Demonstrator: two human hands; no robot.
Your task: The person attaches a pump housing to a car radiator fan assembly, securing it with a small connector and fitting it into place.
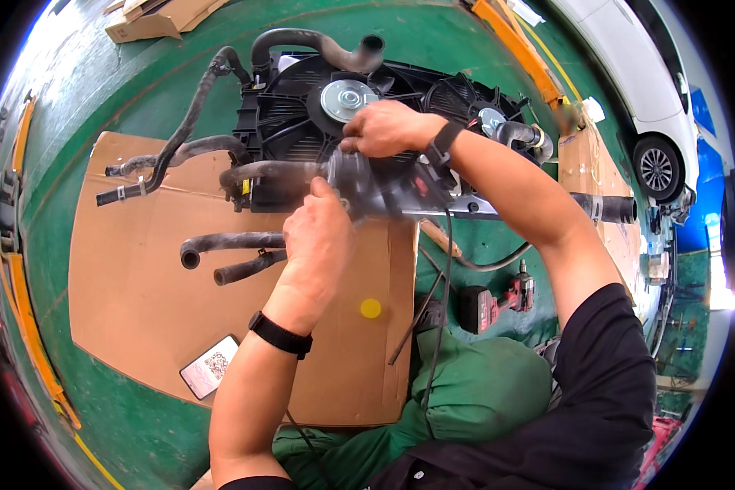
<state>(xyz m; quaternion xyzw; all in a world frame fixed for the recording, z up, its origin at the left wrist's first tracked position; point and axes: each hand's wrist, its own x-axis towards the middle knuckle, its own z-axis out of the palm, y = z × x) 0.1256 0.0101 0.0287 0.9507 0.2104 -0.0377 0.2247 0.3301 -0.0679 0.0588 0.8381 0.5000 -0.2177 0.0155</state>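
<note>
My right hand (388,129) is closed, fingertips pressed together at the upper edge of a grey, shiny part (353,181) smeared by motion. Lower down, my left hand (318,230) grips near the same part, its index finger raised against it. What kind of part it is cannot be made out. A thick grey rubber hose (265,170) runs leftward from beside it. Behind both hands lies a black radiator fan assembly (290,102) with a round silver motor (349,100) and a second, smaller fan (457,102) to the right.
Two loose hose ends (229,240) rest on a cardboard sheet (139,310), with a phone (210,367) lower left. A red and black cordless power tool (498,302) lies on the green floor to the right. Orange lift arms (518,49) and a white car (629,65) stand beyond.
</note>
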